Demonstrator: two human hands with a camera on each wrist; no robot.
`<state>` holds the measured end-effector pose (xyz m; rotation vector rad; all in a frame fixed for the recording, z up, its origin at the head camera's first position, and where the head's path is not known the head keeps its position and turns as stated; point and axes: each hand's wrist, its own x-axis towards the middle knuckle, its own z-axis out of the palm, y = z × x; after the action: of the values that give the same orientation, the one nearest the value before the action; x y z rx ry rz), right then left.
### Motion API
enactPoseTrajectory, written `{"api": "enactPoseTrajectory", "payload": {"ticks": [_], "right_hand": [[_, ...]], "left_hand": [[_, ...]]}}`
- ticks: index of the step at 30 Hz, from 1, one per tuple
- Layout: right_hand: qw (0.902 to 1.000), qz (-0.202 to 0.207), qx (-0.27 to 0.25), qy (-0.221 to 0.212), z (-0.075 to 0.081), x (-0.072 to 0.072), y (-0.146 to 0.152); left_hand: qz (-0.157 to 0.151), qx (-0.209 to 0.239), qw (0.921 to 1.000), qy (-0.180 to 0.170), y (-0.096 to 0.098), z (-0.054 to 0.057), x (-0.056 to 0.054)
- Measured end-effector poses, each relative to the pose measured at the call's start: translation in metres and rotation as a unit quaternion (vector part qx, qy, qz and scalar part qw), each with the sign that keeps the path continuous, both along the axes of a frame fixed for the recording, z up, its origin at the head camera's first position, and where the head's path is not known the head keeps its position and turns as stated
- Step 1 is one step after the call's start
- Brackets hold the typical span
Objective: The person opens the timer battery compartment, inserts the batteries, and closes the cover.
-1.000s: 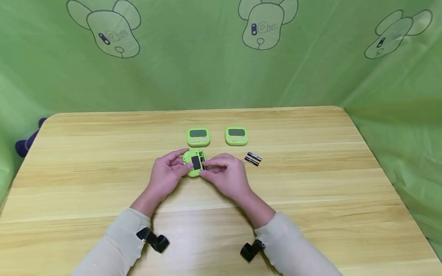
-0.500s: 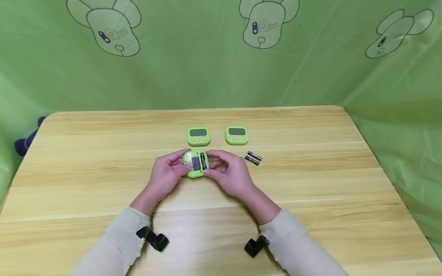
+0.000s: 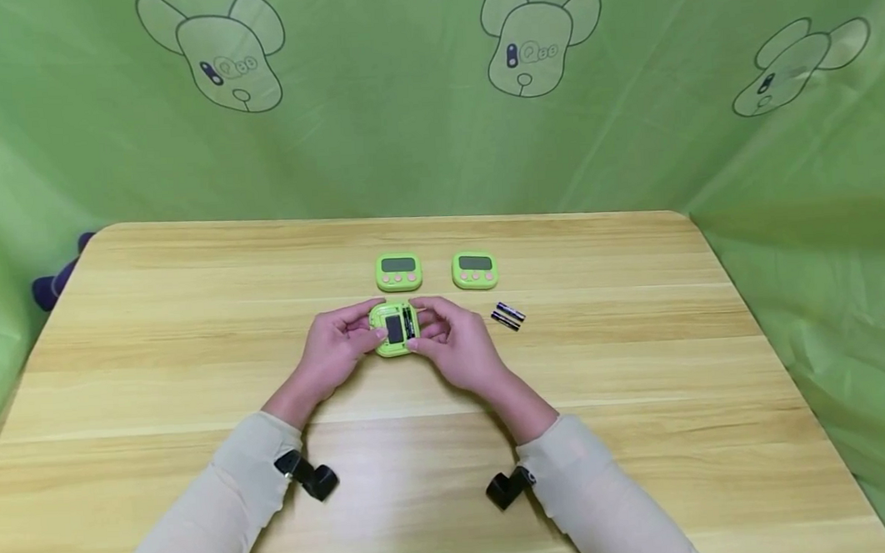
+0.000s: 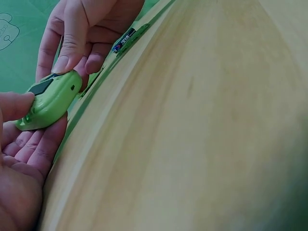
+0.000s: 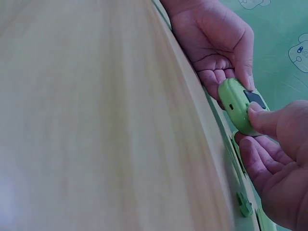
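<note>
The green timer (image 3: 382, 320) lies between my two hands, in front of me on the near side of the other timers, back face up, its battery slot uncovered along the right side; what look like dark batteries (image 3: 409, 322) sit in it. My left hand (image 3: 329, 349) is curled round the left side, thumb on the back, fingers underneath. My right hand (image 3: 459, 342) is partly closed, pinching the slot side between thumb at the near corner and forefinger at the far one. I take the step in hand to be seating the batteries; how firmly they sit I can't tell. The next move, I'd judge, calls for a steady left grip while the right checks them, then a cover, which I can't make out. Just beyond lie a second timer (image 3: 399, 273) and a third timer (image 3: 475, 271), screens up; two loose batteries (image 3: 505, 321) rest to the right on the wooden table (image 3: 409, 495).
</note>
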<state>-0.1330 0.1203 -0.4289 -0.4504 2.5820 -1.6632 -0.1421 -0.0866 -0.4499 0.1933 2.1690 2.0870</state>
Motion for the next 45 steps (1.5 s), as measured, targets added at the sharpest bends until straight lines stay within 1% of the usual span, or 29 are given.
{"api": "enactPoseTrajectory", "payload": {"ticks": [4,8,11,14,18,21,24,29,32,34,37,39,41,45], "right_hand": [[0.9988,-0.02,-0.038,-0.021,-0.001,0.0,-0.001],[0.9974,-0.036,-0.057,-0.027,-0.004,0.001,-0.001],[0.9969,-0.043,-0.059,-0.028,-0.006,0.002,0.001],[0.9978,-0.036,-0.051,-0.023,-0.005,0.003,0.006],[0.999,-0.039,-0.019,-0.009,-0.002,0.004,0.016],[0.9979,-0.062,0.021,-0.006,0.001,0.006,0.026],[0.9949,-0.075,0.067,-0.004,0.001,0.008,0.035],[0.9867,-0.081,0.141,-0.004,0.001,0.011,0.046],[0.9834,-0.086,0.158,-0.026,0.003,0.012,0.049],[0.9838,-0.085,0.15,-0.049,0.006,0.012,0.049],[0.9857,-0.076,0.121,-0.088,0.008,0.01,0.05],[0.9865,-0.068,0.107,-0.104,0.008,0.01,0.051],[0.9876,-0.057,0.1,-0.107,0.008,0.01,0.051],[0.9915,-0.045,0.076,-0.096,0.006,0.01,0.05]], "left_hand": [[-0.005,-0.002,1.0,0.005,0.0,-0.001,0.0],[-0.011,-0.015,0.9998,0.01,0.001,-0.003,0.0],[-0.011,-0.026,0.9995,0.012,0.002,-0.003,0.001],[-0.006,-0.025,0.9995,0.016,0.003,-0.004,0.002],[0.002,-0.021,0.9995,0.023,0.002,-0.004,0.002],[0.006,-0.02,0.9995,0.024,0.0,-0.003,0.002],[0.008,-0.019,0.9995,0.024,-0.001,-0.002,0.002],[0.006,-0.014,0.9996,0.024,-0.001,-0.002,0.002],[0.004,-0.008,0.9996,0.027,0.0,-0.002,0.002],[0.004,-0.007,0.9996,0.029,0.0,-0.002,0.002],[0.005,-0.008,0.9995,0.029,0.0,-0.002,0.003],[0.005,-0.01,0.9995,0.03,0.0,-0.002,0.003],[0.005,-0.01,0.9995,0.03,0.0,-0.003,0.003],[0.004,-0.011,0.9994,0.031,0.001,-0.002,0.003]]}}
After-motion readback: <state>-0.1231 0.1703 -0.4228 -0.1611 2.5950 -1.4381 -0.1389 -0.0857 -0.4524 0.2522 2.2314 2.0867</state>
